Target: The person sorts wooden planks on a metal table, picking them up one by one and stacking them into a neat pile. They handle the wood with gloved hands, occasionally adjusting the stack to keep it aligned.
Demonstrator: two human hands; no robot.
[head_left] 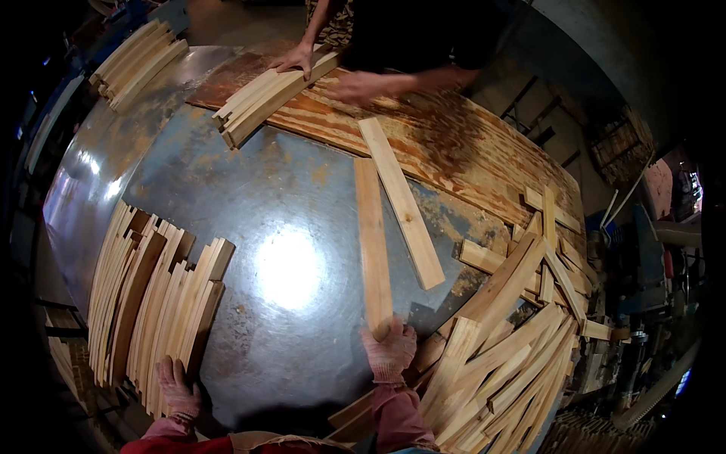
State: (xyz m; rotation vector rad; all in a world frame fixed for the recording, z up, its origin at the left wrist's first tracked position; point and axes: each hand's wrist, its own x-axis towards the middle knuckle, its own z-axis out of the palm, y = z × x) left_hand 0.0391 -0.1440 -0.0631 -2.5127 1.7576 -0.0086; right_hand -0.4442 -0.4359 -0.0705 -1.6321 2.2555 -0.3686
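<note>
My gloved right hand [389, 351] grips the near end of a flat wooden board [373, 242] that lies lengthwise on the metal tabletop [227, 333]. Just right of it, a paler board [404, 204] slants away, its far end over the plywood sheet. At the lower left, my gloved left hand [178, 389] rests against the near ends of a row of boards [155, 295] standing on edge, side by side. Its fingers are stretched out and it holds nothing.
A loose heap of boards [514, 356] covers the right side. Across the table, a co-worker's hand [296, 60] rests on a bundle of boards [265, 98] on the plywood sheet [469, 144]; the other hand is blurred. Another stack [140, 60] sits far left.
</note>
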